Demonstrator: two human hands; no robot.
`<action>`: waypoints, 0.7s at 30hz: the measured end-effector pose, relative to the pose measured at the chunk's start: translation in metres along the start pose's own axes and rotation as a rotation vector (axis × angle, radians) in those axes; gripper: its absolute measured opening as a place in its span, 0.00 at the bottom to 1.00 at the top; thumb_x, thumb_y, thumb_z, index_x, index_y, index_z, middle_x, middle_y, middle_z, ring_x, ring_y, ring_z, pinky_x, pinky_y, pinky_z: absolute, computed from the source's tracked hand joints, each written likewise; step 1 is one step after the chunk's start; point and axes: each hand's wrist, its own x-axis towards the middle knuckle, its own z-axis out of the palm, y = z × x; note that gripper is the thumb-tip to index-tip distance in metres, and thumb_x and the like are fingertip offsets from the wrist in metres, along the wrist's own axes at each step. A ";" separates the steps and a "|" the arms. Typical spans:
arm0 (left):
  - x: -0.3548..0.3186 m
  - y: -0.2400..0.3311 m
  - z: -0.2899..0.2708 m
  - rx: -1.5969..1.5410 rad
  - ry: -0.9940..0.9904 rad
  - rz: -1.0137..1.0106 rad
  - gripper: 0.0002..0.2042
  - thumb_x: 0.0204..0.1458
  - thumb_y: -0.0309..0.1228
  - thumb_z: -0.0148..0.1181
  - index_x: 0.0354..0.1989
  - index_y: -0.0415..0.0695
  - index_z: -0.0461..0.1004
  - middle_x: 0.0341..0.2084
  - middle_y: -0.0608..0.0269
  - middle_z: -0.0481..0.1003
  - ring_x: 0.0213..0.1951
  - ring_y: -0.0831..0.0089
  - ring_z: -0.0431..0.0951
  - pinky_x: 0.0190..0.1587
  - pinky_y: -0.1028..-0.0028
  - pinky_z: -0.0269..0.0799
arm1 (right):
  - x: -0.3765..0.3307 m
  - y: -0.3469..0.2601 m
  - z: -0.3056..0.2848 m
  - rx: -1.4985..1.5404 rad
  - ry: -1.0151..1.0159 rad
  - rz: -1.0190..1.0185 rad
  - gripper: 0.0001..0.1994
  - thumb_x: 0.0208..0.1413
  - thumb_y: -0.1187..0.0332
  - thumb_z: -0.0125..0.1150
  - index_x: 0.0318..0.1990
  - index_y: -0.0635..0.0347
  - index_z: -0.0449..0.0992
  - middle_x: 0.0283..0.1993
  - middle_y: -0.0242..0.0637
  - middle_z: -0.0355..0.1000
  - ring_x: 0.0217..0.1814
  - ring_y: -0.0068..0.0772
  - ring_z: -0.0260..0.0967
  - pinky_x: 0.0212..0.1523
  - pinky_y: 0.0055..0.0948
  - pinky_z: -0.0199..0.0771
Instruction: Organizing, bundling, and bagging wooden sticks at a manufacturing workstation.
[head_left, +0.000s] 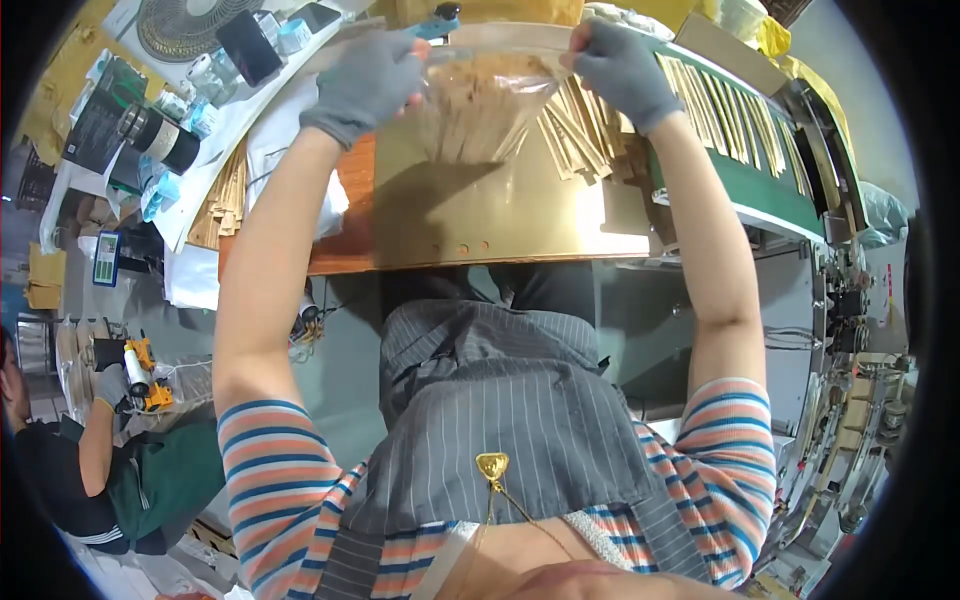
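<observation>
Nearest the camera: grey striped apron (500, 410) with a gold pendant (491, 466) on it, striped sleeves either side. Lower left, a co-worker's gloved hand (108, 385) holds a yellow tool (140, 372), well apart from the person's own hands.

Both forearms reach up and away over the desk (480, 215), a brass-coloured sheet with a few small holes near its front edge.

Left hand (368, 82), grey glove, fingers curled shut, pinching the upper left edge of the clear plastic bag (480, 110). A blue-handled tool (437, 22) pokes out just above this hand; whether the hand grips it cannot be told.

Right hand (620, 68), grey glove, fingers pressed together, pinching the upper right edge of the same bag. The bag hangs between the two hands, mouth stretched wide, held above the far part of the desk. Inside it is a bunch of thin tan sticks, upright.

Just right of the bag, touching or nearly so, a loose pile of paper-wrapped sticks (580, 135) fans out on the desk. Beyond it, more wrapped sticks lie side by side on a green conveyor belt (745, 175) running off to the right.

Far left: a dark cylindrical flask (160, 138), a black phone (248, 45), a fan (185, 25).
</observation>
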 end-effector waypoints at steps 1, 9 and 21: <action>0.002 -0.002 -0.001 0.063 -0.021 0.005 0.15 0.52 0.32 0.48 0.42 0.35 0.73 0.17 0.66 0.71 0.18 0.85 0.71 0.18 0.82 0.66 | 0.000 -0.002 0.001 -0.098 -0.181 0.041 0.06 0.46 0.71 0.55 0.31 0.64 0.72 0.23 0.35 0.70 0.23 0.23 0.69 0.25 0.23 0.69; -0.027 0.040 -0.019 -0.222 -0.250 -0.069 0.13 0.52 0.33 0.52 0.37 0.35 0.74 0.18 0.63 0.73 0.17 0.81 0.72 0.19 0.82 0.67 | -0.014 -0.064 0.014 -0.144 0.086 -0.569 0.12 0.50 0.61 0.61 0.33 0.61 0.70 0.27 0.36 0.70 0.28 0.29 0.70 0.28 0.26 0.69; -0.020 -0.111 0.063 -0.641 -0.087 -0.212 0.16 0.41 0.29 0.67 0.39 0.37 0.75 0.30 0.68 0.75 0.32 0.79 0.73 0.36 0.79 0.70 | 0.092 0.030 0.144 -0.477 0.095 -0.682 0.19 0.56 0.50 0.49 0.24 0.57 0.69 0.17 0.47 0.66 0.22 0.48 0.69 0.22 0.38 0.67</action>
